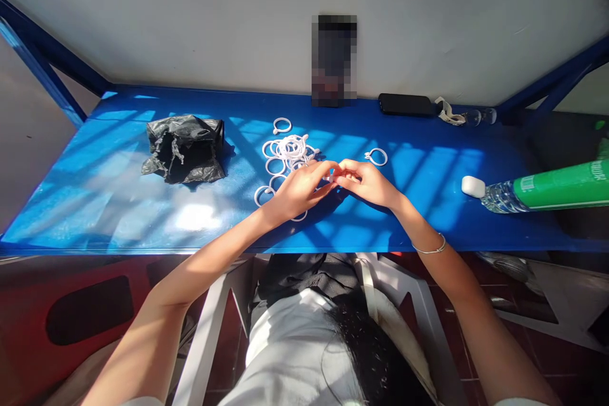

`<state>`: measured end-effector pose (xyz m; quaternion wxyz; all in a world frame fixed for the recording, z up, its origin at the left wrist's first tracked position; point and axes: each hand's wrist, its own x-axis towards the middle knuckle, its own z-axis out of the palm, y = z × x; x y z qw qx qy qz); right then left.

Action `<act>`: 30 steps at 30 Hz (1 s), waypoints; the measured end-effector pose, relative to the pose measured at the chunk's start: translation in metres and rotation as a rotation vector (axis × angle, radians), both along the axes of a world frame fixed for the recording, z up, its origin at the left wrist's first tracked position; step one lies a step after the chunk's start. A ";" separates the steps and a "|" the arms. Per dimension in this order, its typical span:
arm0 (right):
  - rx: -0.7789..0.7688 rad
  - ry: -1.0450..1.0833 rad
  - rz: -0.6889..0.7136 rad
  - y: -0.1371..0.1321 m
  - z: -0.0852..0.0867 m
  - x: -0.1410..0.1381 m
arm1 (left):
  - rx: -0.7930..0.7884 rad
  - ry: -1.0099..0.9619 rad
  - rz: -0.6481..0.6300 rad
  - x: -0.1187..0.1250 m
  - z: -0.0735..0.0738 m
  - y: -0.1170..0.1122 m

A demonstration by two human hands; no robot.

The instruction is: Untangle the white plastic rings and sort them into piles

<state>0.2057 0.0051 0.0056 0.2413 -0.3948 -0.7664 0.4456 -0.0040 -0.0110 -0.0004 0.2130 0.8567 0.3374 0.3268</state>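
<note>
My left hand (303, 189) and my right hand (365, 181) meet fingertip to fingertip just above the blue table. Pinched between them is a white curtain ring (328, 177), mostly covered by the fingers. Beside and partly under my left hand lies a loose pile of several white curtain rings (291, 150), each with a small knob or eyelet. One curtain ring (282, 125) lies apart behind the pile. Another single curtain ring (379, 157) rests on the table just beyond my right hand.
The blue table (247, 228) meets a pale wall. A crumpled black plastic bag (185, 147) stands left. At the back are a blurred upright device (333, 60), a black phone (406, 104) and glasses (478, 117). A green-labelled bottle (556, 186) lies right, near a white case (473, 187).
</note>
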 end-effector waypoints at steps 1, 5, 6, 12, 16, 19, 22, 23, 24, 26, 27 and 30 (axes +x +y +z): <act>-0.042 0.038 -0.003 -0.001 0.002 -0.001 | -0.109 -0.067 -0.019 0.000 0.003 -0.001; -0.159 0.165 0.013 -0.004 0.008 -0.007 | -0.479 -0.273 -0.087 0.003 0.012 -0.007; -0.189 0.190 0.024 -0.005 0.010 -0.009 | -0.534 -0.297 -0.095 0.004 0.015 -0.007; -0.370 0.334 0.084 -0.012 0.012 -0.015 | -0.676 -0.261 -0.177 0.006 0.030 -0.011; -0.461 0.477 0.103 -0.013 0.008 -0.018 | -0.684 -0.310 -0.206 0.007 0.032 -0.012; -0.457 0.581 0.085 -0.011 0.009 -0.017 | -0.690 -0.355 -0.240 0.006 0.030 -0.010; -0.368 0.541 0.049 -0.008 0.012 -0.012 | -0.650 -0.354 -0.244 0.002 0.029 -0.006; -0.317 0.501 0.008 -0.006 0.013 -0.009 | -0.610 -0.341 -0.234 0.000 0.029 -0.005; -0.251 0.448 -0.045 -0.003 0.014 -0.006 | -0.549 -0.323 -0.211 -0.003 0.029 -0.003; -0.053 0.295 -0.193 0.002 0.017 0.003 | -0.368 -0.281 -0.119 -0.009 0.030 0.000; 0.076 0.188 -0.282 0.005 0.018 0.008 | -0.266 -0.260 -0.054 -0.013 0.030 0.003; 0.447 -0.204 -0.533 0.014 0.016 0.026 | -0.027 -0.185 0.149 -0.030 0.029 0.018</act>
